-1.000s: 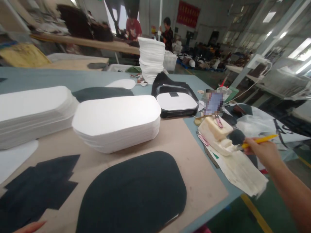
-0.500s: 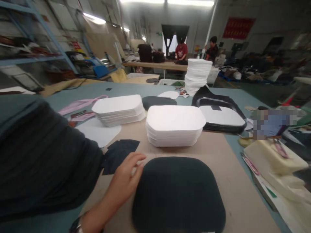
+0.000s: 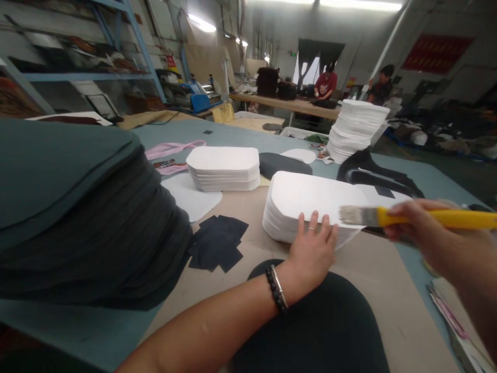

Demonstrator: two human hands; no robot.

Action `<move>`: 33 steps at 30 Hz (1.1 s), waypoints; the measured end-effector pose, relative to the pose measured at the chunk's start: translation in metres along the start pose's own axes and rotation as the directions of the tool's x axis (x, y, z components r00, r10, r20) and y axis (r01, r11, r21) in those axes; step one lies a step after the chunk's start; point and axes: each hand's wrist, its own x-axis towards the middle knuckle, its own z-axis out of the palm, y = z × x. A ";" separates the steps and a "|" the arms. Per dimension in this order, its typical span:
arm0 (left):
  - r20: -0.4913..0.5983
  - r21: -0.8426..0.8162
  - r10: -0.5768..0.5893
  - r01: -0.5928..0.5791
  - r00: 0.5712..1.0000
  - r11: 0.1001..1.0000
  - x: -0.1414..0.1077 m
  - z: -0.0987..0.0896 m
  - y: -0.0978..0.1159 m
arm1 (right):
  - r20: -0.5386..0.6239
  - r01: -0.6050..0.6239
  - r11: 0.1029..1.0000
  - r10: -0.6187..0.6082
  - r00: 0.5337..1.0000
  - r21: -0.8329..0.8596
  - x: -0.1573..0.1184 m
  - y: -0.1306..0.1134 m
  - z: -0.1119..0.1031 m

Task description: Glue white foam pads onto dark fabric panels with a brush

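My left hand [image 3: 314, 254] rests with its fingers spread on the front edge of a stack of white rounded sheets [image 3: 310, 194]. A bracelet circles that wrist. In my right hand [image 3: 423, 223] is a flat paintbrush [image 3: 382, 216] with a yellow handle, its pale bristles just above or on the right part of the stack; I cannot tell whether they touch. Below my left forearm lies a dark green rounded panel [image 3: 322, 326], partly covered by it. Several small dark fabric squares [image 3: 217, 243] lie overlapped to the left.
A tall pile of dark green panels [image 3: 85, 223] fills the left side. Behind are a second white stack [image 3: 223, 168], a dark oval piece [image 3: 285, 165] and a tall white pile [image 3: 357, 129]. Two people stand near a far table [image 3: 287, 103].
My left hand has moved from beside the dark panel up to the white stack. My right hand has come into view with the brush. The view has swung left.
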 end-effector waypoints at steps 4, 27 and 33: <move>-0.026 0.066 -0.004 0.006 1.000 0.998 -0.003 0.008 0.003 | 0.397 0.038 0.969 -0.135 0.908 0.243 0.049 -0.047 0.076; -0.136 0.138 0.020 -0.001 0.990 0.990 -0.008 0.005 -0.002 | 0.225 -0.125 0.876 0.020 0.974 0.466 0.218 -0.039 0.175; -0.143 0.157 0.020 0.003 0.989 0.988 -0.007 0.005 -0.002 | 0.525 -0.047 0.907 -0.200 0.827 0.419 0.223 -0.026 0.149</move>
